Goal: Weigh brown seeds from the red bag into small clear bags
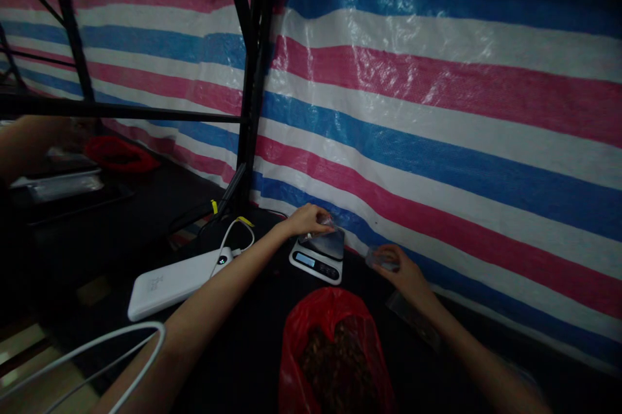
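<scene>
A small white digital scale (317, 267) with a lit display stands on the dark table. At its top edge, my left hand (310, 219) pinches a small clear plastic bag (326, 222) over the weighing plate. To the right of the scale, my right hand (401, 266) has its fingers closed on a piece of clear plastic (380, 260), whose exact kind I cannot make out. Nearer to me, an open red plastic bag (335, 310) contains many small brown pieces, too dim to name. Under my right wrist lies another clear plastic bag (413, 320).
A white power bank (170, 284) with a white cable (233, 226) lies left of my left forearm. Black metal frame posts (250, 77) rise behind it. Striped sheeting (437, 142) walls the back. At far left are another person's arm (29, 142) and a red bag (121, 153).
</scene>
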A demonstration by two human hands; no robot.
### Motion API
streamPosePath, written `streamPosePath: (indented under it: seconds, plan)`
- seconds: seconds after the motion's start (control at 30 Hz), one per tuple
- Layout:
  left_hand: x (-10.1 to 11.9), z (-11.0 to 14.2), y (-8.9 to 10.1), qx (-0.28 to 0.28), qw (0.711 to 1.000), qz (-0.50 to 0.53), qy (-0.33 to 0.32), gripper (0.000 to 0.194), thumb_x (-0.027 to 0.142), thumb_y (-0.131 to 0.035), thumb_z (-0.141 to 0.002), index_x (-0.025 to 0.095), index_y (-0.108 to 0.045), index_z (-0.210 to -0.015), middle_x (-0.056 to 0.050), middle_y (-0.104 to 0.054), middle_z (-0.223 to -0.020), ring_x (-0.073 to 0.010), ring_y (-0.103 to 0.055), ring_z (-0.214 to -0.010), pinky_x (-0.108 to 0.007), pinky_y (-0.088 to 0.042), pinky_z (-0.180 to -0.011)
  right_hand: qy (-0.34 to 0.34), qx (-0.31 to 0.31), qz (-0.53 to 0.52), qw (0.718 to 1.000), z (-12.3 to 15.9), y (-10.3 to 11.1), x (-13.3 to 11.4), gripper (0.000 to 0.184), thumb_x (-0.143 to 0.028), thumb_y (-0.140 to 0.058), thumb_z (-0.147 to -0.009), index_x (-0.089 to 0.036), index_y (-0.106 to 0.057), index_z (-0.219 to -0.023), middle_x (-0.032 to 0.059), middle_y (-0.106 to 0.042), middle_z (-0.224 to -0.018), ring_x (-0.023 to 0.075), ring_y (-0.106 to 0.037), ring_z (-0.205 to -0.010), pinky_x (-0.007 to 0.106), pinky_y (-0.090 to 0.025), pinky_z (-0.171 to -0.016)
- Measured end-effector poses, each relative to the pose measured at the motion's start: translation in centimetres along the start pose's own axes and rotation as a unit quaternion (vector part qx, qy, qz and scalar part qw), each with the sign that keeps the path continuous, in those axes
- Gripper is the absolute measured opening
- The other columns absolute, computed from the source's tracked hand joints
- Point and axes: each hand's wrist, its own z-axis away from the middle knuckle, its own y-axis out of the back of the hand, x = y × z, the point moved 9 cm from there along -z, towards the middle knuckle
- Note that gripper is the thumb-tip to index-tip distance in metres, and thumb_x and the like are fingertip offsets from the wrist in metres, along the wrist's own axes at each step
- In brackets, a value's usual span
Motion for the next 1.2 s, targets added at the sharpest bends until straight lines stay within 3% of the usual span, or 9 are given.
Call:
streamPosePath:
  seconds: [0.17, 0.27, 0.37, 0.5, 0.6, 0.7, 0.83, 1.0, 1.2]
  plan:
    - [-0.1, 0.4, -3.0, -0.072, 0.995, -0.049, -0.041, 0.052, 0.052, -0.063, -0.063, 0.017, -0.064, -0.101, -0.007, -0.066, -0.096, -0.0206, -0.058, -0.088, -0.025, -0.04, -0.077, -0.038, -0.075, 0.018, 0.996, 4.3, -2.5, 3.3, 0.029, -0.029, -0.064, -0.06, -0.022, -0.053, -0.085, 0.0064, -0.067, -0.091, 0.0247, -0.061, -0.09, 0.04, -0.044, -0.084]
    - [0.0, 0.2, -2.3, -0.041, 0.997, -0.042, -0.052, 0.063, 0.055, -0.061, -0.064, 0.016, -0.056, -0.114, -0.009, -0.058, -0.114, -0.0228, -0.051, -0.105, -0.029, -0.035, -0.09, -0.047, -0.094, 0.079, 0.991, 5.7, -3.0, 4.1, 0.027, -0.029, -0.063, -0.06, -0.023, -0.057, -0.086, 0.0058, -0.066, -0.093, 0.0251, -0.06, -0.091, 0.041, -0.043, -0.084]
    - [-0.2, 0.0, -1.0, -0.002, 0.999, -0.029, -0.045, 0.052, 0.053, -0.052, -0.075, 0.016, -0.056, -0.112, -0.007, -0.058, -0.114, -0.0205, -0.049, -0.107, -0.03, -0.032, -0.094, -0.047, -0.105, 0.149, 0.982, 5.7, -2.6, 4.2, 0.042, -0.034, -0.068, -0.057, -0.027, -0.059, -0.098, 0.0059, -0.063, -0.105, 0.0301, -0.054, -0.101, 0.049, -0.039, -0.086]
    - [-0.3, -0.3, -0.4, 0.017, 0.999, -0.015, -0.047, 0.042, 0.048, -0.045, -0.081, 0.015, -0.061, -0.101, -0.007, -0.062, -0.106, -0.0183, -0.053, -0.101, -0.028, -0.034, -0.091, -0.049, -0.147, 0.096, 0.983, 3.9, -1.9, 3.5, 0.07, -0.041, -0.074, -0.05, -0.026, -0.053, -0.115, 0.0084, -0.056, -0.119, 0.0326, -0.048, -0.11, 0.051, -0.036, -0.09]
    - [-0.5, -0.2, -0.6, 0.015, 0.999, -0.016, -0.043, 0.041, 0.048, -0.045, -0.081, 0.015, -0.062, -0.099, -0.006, -0.062, -0.104, -0.0184, -0.053, -0.099, -0.029, -0.035, -0.09, -0.032, -0.138, -0.04, 0.989, 1.1, -1.5, 1.5, 0.06, -0.044, -0.067, -0.061, -0.023, -0.052, -0.116, 0.0086, -0.056, -0.119, 0.0268, -0.051, -0.109, 0.042, -0.04, -0.09]
    - [-0.6, -0.2, -0.8, 0.009, 0.999, -0.019, -0.041, 0.04, 0.048, -0.045, -0.081, 0.015, -0.062, -0.098, -0.006, -0.062, -0.103, -0.0186, -0.053, -0.099, -0.029, -0.035, -0.089, -0.025, -0.086, -0.107, 0.99, -2.3, -1.8, -0.3, 0.04, -0.044, -0.06, -0.068, -0.021, -0.061, -0.101, 0.0081, -0.065, -0.102, 0.0232, -0.059, -0.096, 0.037, -0.044, -0.084]
    - [-1.1, -0.3, -0.5, 0.025, 0.999, -0.018, -0.039, 0.038, 0.046, -0.045, -0.082, 0.015, -0.063, -0.095, -0.006, -0.063, -0.099, -0.0179, -0.053, -0.096, -0.029, -0.036, -0.088, -0.035, -0.055, -0.079, 0.995, -5.1, -3.9, -1.5, 0.031, -0.043, -0.052, -0.071, -0.018, -0.067, -0.081, 0.0057, -0.069, -0.076, 0.0184, -0.062, -0.064, 0.032, -0.048, -0.065]
    - [-1.9, -0.3, 0.6, 0.052, 0.998, -0.018, -0.022, 0.036, 0.042, -0.044, -0.084, 0.014, -0.064, -0.092, -0.007, -0.064, -0.096, -0.0178, -0.054, -0.092, -0.029, -0.037, -0.086, -0.027, 0.042, -0.049, 0.998, -5.9, -4.4, -1.1, 0.035, -0.045, -0.045, -0.073, -0.019, -0.068, -0.082, 0.0018, -0.065, -0.058, 0.0153, -0.057, -0.05, 0.025, -0.042, -0.048]
    - [-1.9, -0.2, 0.9, 0.059, 0.998, -0.027, -0.013, 0.034, 0.04, -0.044, -0.084, 0.014, -0.064, -0.09, -0.007, -0.064, -0.095, -0.0178, -0.054, -0.092, -0.028, -0.038, -0.086, -0.03, 0.012, -0.052, 0.998, -5.8, -5.4, 0.1, 0.034, -0.044, -0.046, -0.071, -0.019, -0.068, -0.077, -0.0001, -0.061, -0.051, 0.0142, -0.056, -0.045, 0.023, -0.039, -0.044]
